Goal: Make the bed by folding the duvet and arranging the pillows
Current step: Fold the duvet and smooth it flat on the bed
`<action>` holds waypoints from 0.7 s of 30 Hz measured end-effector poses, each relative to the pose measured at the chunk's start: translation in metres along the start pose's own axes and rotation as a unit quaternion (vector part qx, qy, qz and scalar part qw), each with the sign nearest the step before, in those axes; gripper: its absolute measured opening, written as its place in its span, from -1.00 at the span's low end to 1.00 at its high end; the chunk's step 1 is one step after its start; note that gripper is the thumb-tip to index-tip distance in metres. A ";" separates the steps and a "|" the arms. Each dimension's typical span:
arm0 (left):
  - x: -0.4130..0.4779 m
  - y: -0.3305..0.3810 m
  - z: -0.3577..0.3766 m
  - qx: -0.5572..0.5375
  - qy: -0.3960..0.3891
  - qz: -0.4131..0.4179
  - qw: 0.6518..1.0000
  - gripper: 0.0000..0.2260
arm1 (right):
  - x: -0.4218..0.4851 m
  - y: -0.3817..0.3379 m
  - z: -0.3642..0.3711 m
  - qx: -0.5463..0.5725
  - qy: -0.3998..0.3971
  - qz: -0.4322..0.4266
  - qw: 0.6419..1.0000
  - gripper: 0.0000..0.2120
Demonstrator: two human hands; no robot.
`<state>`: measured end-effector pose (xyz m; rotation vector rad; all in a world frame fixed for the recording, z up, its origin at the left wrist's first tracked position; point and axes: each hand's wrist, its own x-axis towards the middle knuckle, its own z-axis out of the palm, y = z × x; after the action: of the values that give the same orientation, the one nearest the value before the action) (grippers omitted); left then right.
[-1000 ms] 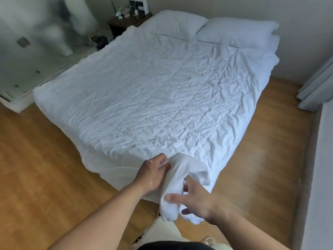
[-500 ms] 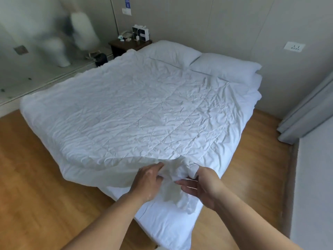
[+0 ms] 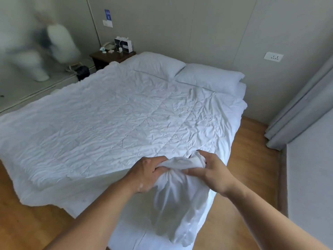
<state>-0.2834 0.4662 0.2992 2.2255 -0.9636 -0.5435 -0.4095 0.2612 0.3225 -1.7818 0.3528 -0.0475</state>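
A wrinkled white duvet (image 3: pixel 115 123) covers the whole bed. Two white pillows lie side by side at the head: the left pillow (image 3: pixel 153 64) and the right pillow (image 3: pixel 209 76). At the bed's near right corner, my left hand (image 3: pixel 146 172) and my right hand (image 3: pixel 212 170) both grip a bunched corner of the duvet (image 3: pixel 173 181), lifted off the mattress. Loose fabric hangs down from the bunch over the mattress sheet (image 3: pixel 137 237).
A dark nightstand (image 3: pixel 108 57) with small items stands at the bed's far left corner. A mirrored wall (image 3: pixel 27 51) runs along the left. Grey curtains (image 3: pixel 295 112) hang at the right, beside a white ledge (image 3: pixel 310 186). Wooden floor (image 3: pixel 27 222) surrounds the bed.
My view has risen and I have come closer to the bed. Both hands have tightened on the duvet corner and raised it; the right hand went from loose touching to a full grip.
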 end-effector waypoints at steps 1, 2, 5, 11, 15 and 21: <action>0.016 0.007 0.001 0.009 -0.003 0.009 1.000 -0.88 | 0.007 0.000 -0.016 0.014 0.027 -0.005 1.000 -0.80; 0.032 0.014 0.005 0.014 -0.014 0.015 1.000 -0.89 | 0.014 0.002 -0.032 0.024 0.056 -0.007 0.998 -0.79; 0.084 0.024 0.023 0.061 -0.079 0.008 0.995 -0.54 | 0.039 0.018 -0.089 0.055 0.128 0.012 0.990 -0.75; 0.187 0.029 0.069 0.133 -0.003 -0.075 0.988 -0.85 | 0.089 0.068 -0.220 0.017 0.153 0.035 0.987 -0.75; 0.280 0.080 0.067 0.115 -0.023 -0.072 0.990 -0.89 | 0.126 0.094 -0.308 0.033 0.150 0.046 0.987 -0.73; 0.408 0.156 0.058 0.142 0.001 -0.038 0.989 -0.92 | 0.185 0.100 -0.419 0.029 0.154 0.006 0.988 -0.49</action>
<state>-0.1306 0.0529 0.3206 2.5226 -1.0117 -0.4621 -0.3467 -0.2025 0.2994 -1.7149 0.5777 -0.3243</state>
